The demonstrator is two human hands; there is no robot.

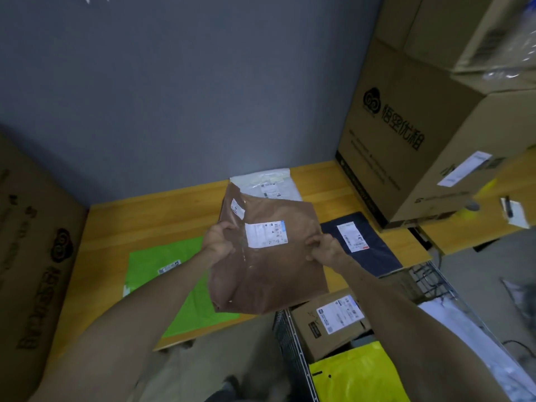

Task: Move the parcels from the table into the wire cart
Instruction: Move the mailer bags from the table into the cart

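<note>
A brown mailer bag (269, 274) with two white labels hangs in the air above the wooden table's (116, 224) front edge. My left hand (217, 242) grips its left side and my right hand (324, 248) pinches its right edge. On the table lie a green mailer (162, 274), a white mailer (266, 184) at the back and a dark navy mailer (365, 245) at the right. The wire cart (293, 352) stands at the lower right, holding a small cardboard box (327, 323) and a yellow bag (356, 375).
Large cardboard cartons (406, 140) are stacked on the table's right end, and another carton (32, 256) stands at the left. A grey wall closes the back. Grey floor shows below the table edge.
</note>
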